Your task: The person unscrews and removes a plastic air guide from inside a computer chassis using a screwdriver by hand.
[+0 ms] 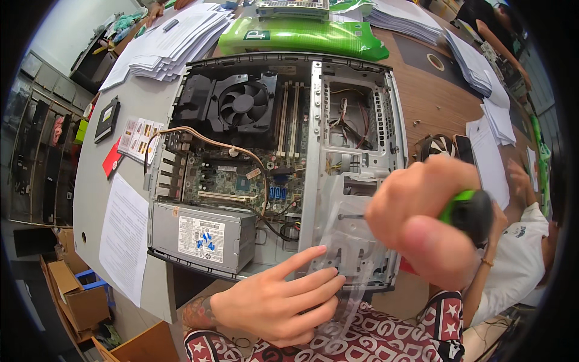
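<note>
Right hand: the right hand (422,220), motion-blurred, has its fingers curled tight around the tool (467,211)
Tool: rounded grip, smooth black with a bright green band; it shows over the right edge of the case, its tip hidden
Left hand: the left hand (277,304) lies with fingers outstretched, slightly apart, tips on the plastic (347,238); thumb hidden, so I cannot tell if it grips
Plastic: clear, thin, glossy, over the lower right of the case
Case: the case (315,120), open, boxy, lies on the table (90,187), with a grey metal rail and black rim
Inside: 1 black round-bladed fan (243,104), a flat board (241,183) with 3 blue sockets (277,193), 1 grey metal power unit (202,235)
Beyond: a glossy green pack (301,41) and a loose paper stack (175,45)
</note>
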`<state>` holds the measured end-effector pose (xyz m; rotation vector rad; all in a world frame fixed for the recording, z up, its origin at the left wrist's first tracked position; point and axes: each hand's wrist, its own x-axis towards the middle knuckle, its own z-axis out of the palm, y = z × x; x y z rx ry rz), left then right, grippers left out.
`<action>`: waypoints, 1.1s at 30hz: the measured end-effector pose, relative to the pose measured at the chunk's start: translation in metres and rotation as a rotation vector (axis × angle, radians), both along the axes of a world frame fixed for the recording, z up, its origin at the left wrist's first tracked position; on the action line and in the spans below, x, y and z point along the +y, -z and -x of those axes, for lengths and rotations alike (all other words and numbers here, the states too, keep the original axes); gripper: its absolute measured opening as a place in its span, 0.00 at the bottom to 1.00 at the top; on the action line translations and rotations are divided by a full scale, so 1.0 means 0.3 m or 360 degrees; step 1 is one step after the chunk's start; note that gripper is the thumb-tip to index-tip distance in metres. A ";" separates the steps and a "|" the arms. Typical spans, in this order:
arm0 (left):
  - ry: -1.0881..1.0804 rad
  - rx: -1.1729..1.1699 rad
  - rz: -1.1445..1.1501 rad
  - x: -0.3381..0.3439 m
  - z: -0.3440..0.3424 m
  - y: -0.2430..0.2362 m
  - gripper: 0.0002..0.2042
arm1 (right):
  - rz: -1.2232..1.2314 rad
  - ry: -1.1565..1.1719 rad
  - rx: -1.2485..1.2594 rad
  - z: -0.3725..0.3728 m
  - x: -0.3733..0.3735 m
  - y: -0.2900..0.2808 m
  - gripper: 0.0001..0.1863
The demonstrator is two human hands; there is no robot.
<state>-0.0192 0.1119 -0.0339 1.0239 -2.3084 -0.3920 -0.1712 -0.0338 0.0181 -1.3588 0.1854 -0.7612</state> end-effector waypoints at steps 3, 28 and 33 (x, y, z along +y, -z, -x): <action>0.0001 -0.0040 0.0047 -0.002 0.005 0.004 0.13 | 0.0029 0.0012 -0.0147 0.027 0.004 -0.039 0.12; -0.0163 -0.0510 -0.0207 -0.060 0.014 -0.054 0.35 | -0.0062 0.0094 0.0190 0.013 -0.006 -0.004 0.10; -0.0092 -0.0439 -0.0259 -0.073 0.021 -0.069 0.32 | -0.0058 0.0091 0.0084 0.004 -0.002 0.006 0.10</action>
